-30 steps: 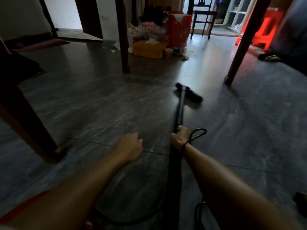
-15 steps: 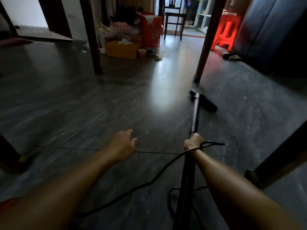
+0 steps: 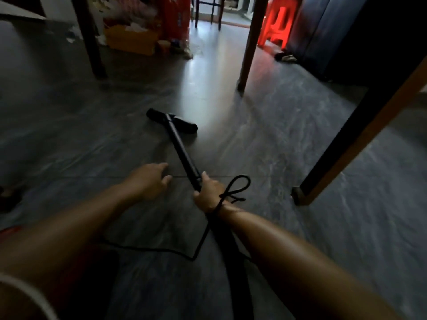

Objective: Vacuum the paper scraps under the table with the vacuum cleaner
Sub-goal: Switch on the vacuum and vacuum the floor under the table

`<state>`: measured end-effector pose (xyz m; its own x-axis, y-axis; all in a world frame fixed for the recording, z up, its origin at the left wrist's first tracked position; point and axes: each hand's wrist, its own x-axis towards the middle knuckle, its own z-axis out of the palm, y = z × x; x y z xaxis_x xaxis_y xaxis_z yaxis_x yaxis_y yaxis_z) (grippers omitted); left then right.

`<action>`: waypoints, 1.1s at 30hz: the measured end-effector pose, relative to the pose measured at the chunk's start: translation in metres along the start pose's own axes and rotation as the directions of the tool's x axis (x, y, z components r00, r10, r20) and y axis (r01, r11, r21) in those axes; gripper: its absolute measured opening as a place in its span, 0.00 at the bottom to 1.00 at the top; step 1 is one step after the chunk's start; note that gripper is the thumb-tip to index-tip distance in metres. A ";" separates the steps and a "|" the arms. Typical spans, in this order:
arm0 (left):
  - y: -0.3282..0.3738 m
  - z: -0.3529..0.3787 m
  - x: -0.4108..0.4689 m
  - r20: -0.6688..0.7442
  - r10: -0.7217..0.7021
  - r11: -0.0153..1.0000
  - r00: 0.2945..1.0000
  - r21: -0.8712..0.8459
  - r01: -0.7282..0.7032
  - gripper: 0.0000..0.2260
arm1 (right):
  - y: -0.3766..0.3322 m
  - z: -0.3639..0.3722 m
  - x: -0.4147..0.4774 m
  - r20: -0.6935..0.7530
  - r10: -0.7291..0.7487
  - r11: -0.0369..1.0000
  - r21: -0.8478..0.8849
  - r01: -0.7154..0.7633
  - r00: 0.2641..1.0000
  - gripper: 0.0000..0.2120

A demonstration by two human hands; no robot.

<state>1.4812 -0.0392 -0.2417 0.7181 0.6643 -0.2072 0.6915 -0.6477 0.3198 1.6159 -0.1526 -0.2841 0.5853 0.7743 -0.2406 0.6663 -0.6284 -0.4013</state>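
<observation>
A black vacuum cleaner lies low along the dark tiled floor under the table. Its wand (image 3: 182, 148) runs from my right hand (image 3: 209, 194) up to the flat floor head (image 3: 172, 121), which rests on the tiles. My right hand is shut around the wand, and a black cord (image 3: 233, 189) loops over that wrist and trails back along the floor. My left hand (image 3: 150, 179) rests on the floor to the left of the wand, fingers spread, holding nothing. A few white paper scraps (image 3: 71, 35) lie at the far left near a table leg.
Dark table legs stand at the far left (image 3: 91, 42), far middle (image 3: 250, 42) and near right (image 3: 360, 125). Beyond the table sit a yellow box (image 3: 131, 41), red cartons (image 3: 175, 17), a red plastic stool (image 3: 276, 21) and a dark cabinet (image 3: 323, 31).
The floor head has swung to the left and nearer me, so the wand now slants up-left. The view has shifted, bringing the near right table leg closer. My left hand stays on the floor.
</observation>
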 end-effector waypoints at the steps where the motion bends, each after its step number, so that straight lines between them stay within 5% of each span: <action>1: -0.007 0.000 -0.006 0.009 0.015 1.000 1.000 0.012 -0.015 0.23 | 0.000 -0.001 -0.003 -0.012 0.004 1.000 -0.016 -0.004 1.000 0.33; 9: -0.062 -0.022 -0.053 0.028 -0.036 0.993 0.999 0.110 0.033 0.22 | -0.009 0.000 -0.032 0.016 0.227 0.971 0.074 -0.228 0.974 0.40; 14: -0.078 -0.024 -0.074 0.035 -0.062 0.993 0.997 0.102 0.059 0.23 | -0.053 0.063 -0.059 0.077 0.167 0.980 0.100 -0.174 0.983 0.44; 20: -0.110 -0.029 -0.094 -0.014 -0.166 0.983 0.986 0.075 0.167 0.21 | -0.083 0.082 -0.032 -0.061 0.000 0.986 0.165 0.010 0.998 0.38; 23: -0.121 -0.034 -0.094 -0.041 -0.201 0.976 0.979 0.077 0.204 0.21 | -0.079 0.072 -0.015 -0.060 0.015 0.999 0.042 -0.013 0.998 0.36; 29: -0.116 -0.057 -0.107 -0.035 -0.253 0.967 0.967 0.033 0.254 0.18 | -0.083 0.093 -0.038 0.047 0.049 0.984 0.169 -0.057 0.998 0.40; 33: -0.105 -0.067 -0.143 -0.132 -0.221 0.975 0.966 -0.019 0.221 0.16 | -0.083 0.086 -0.078 0.075 0.042 0.993 0.104 -0.050 0.996 0.39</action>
<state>1.3008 -0.0409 -0.1840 0.5306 0.8343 -0.1494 0.8313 -0.4778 0.2840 1.4756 -0.1541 -0.3079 0.5766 0.7507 -0.3225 0.5847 -0.6548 -0.4789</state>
